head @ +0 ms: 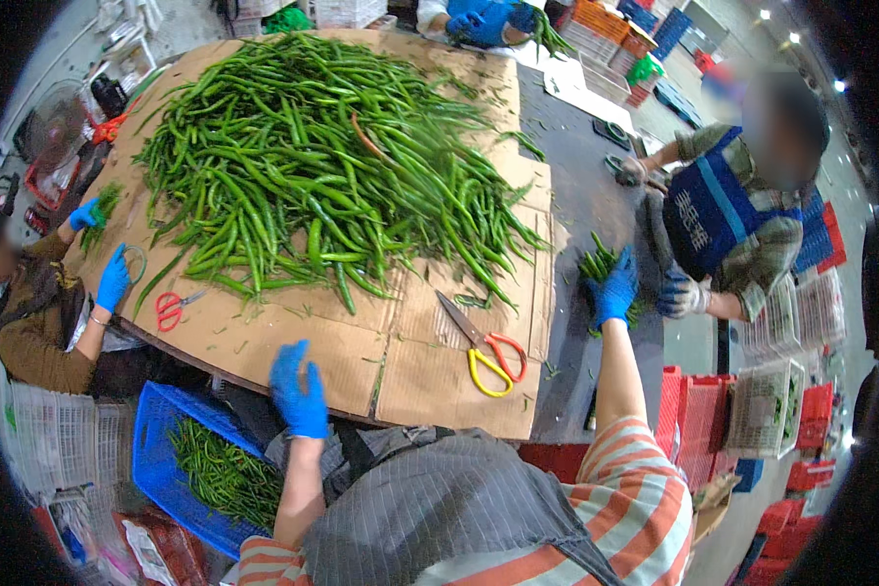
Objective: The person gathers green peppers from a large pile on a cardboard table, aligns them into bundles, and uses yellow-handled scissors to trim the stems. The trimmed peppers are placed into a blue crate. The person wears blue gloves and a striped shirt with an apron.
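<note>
My left hand (299, 392), in a blue glove, hovers at the near edge of the cardboard sheet (337, 337) with nothing in it and its fingers apart. Off to the right, my gloved right hand (615, 289) grips a bunch of long green chili peppers (597, 260) against the dark tabletop (593, 198). A large pile of loose green chilies (322, 168) covers much of the cardboard. Scissors with one red and one yellow handle (489, 355) lie between my hands, blades pointing toward the pile.
Small red-handled scissors (170, 310) lie at the left. Below that edge stands a blue crate (154, 447) holding thin green pieces (223, 469). Co-workers are at the left, the far side and the right, where a gloved hand (683, 293) is near mine. A phone (612, 134) lies farther back.
</note>
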Motion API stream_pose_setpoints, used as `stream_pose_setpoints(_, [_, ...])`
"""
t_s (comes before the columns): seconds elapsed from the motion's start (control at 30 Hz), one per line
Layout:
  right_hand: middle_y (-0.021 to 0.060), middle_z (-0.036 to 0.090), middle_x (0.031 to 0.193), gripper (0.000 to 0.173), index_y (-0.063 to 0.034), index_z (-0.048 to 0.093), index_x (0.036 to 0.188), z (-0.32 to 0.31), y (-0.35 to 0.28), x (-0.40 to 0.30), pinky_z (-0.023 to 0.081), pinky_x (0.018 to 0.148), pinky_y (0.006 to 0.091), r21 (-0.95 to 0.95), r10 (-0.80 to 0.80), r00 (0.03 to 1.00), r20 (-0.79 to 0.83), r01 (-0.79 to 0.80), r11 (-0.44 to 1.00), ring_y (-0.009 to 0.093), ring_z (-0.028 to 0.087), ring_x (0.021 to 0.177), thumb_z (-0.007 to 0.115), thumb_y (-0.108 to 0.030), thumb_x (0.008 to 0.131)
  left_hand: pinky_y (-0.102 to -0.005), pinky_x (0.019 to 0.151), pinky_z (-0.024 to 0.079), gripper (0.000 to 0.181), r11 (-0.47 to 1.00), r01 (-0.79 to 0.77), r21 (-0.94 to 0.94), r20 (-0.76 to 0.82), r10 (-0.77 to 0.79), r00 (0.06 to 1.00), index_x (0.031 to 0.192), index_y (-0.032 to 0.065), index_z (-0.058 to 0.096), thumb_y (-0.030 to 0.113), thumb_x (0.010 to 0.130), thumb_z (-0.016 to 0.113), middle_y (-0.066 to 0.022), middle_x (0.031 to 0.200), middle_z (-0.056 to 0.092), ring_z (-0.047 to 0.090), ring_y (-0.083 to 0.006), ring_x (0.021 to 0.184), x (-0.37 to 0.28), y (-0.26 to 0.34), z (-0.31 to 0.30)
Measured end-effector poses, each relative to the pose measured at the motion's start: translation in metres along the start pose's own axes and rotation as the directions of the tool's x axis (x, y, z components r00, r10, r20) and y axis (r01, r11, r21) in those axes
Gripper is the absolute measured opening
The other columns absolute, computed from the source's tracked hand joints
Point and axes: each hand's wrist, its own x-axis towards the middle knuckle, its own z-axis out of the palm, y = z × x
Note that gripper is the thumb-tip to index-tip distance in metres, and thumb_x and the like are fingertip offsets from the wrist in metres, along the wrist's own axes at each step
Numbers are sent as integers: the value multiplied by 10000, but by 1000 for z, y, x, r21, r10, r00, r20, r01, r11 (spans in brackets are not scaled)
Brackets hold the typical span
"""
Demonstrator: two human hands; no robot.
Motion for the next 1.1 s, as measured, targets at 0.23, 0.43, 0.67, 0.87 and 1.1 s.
stream_pose_setpoints(0.23, [187,475,1254,797,-42,301,1358,-10,-156,12,403,931,364,656,-318,924,-210,375,655,282,505,1110,739,-118,697,-376,598,462,218,999,6,-33,149,-1,989,1013,145,644,113,807,579,-105,808,613,585,-278,682,-30,18,53])
stream_pose_setpoints(0.43, [147,634,916,240,-74,612,1017,-21,-316,18,483,713,353,881,-572,814,-102,341,328,301,622,837,643,-111,782,-369,571,450,166,999,-40,-8,97,40,994,948,158,662,134,804,585,-108,729,582,578,-272,645,-34,20,54])
stream_pose_setpoints(0.67, [179,613,840,263,-80,593,861,7,-373,18,463,686,458,570,-553,823,129,395,720,387,579,808,716,-234,687,-389,582,453,184,994,-98,-47,66,101,993,944,142,667,114,778,595,-109,761,597,584,-284,670,-34,16,55])
stream_pose_setpoints(0.87, [119,571,777,155,-96,603,830,-50,-336,-41,445,634,438,604,-615,772,-164,571,556,324,566,733,655,-207,734,-381,544,440,183,991,-131,-32,27,132,991,939,146,661,99,771,607,-91,730,578,570,-275,640,-35,15,54])
stream_pose_setpoints(1.1, [26,568,830,266,-31,551,1068,-7,-296,69,413,613,236,992,64,991,119,-121,34,118,485,678,571,-10,804,-376,527,437,187,989,-148,-22,17,149,989,939,149,652,95,765,613,-78,704,563,557,-259,610,-36,13,58])
